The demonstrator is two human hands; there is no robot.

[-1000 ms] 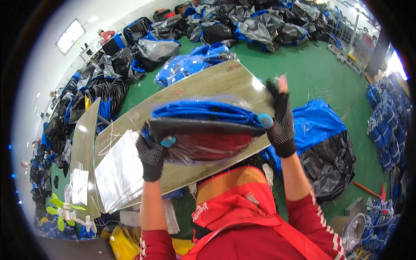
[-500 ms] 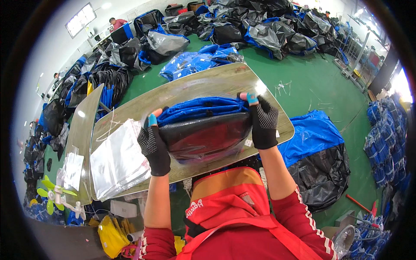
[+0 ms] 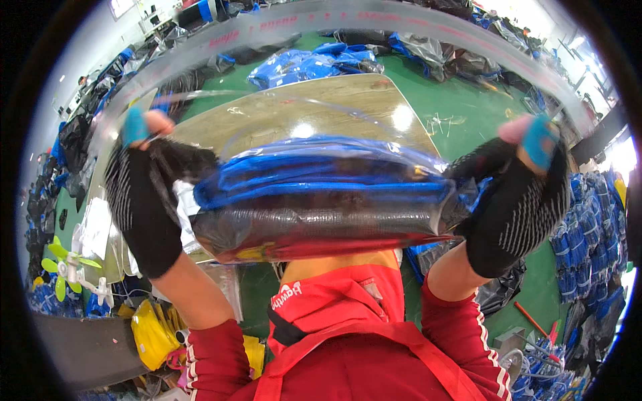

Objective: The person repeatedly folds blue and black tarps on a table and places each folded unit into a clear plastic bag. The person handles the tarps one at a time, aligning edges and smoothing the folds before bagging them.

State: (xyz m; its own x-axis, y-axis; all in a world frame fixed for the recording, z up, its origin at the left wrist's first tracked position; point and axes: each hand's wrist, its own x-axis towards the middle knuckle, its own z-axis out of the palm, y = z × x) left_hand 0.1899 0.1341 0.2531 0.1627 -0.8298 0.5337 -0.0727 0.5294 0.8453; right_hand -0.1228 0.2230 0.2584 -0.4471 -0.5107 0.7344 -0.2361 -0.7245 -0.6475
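Note:
A folded blue and black bundle (image 3: 321,190) hangs level in front of me, inside a clear plastic bag (image 3: 394,15). The bag's open end, a pale strip with red print, arches high above the bundle. My left hand (image 3: 144,200), in a black fingerless-thumb glove with blue tape on the thumb, is closed on the bag's left side. On the opposite side, my right hand (image 3: 525,200), gloved and taped alike, grips the bag too. Fingers of both hands are partly hidden behind the plastic and beside the bundle's ends. Motion blurs the thumbs.
Behind the bundle stands a wood-grain table (image 3: 334,100). Blue packed pieces (image 3: 301,67) lie on the green floor beyond it. Stacked blue bundles (image 3: 582,234) rise at the right. At the left are a small green fan (image 3: 60,267) and yellow bags (image 3: 150,334).
The bundle has come up off the table, closer to me. Both hands have moved apart and upward, and the bag's open end is now stretched high above the bundle.

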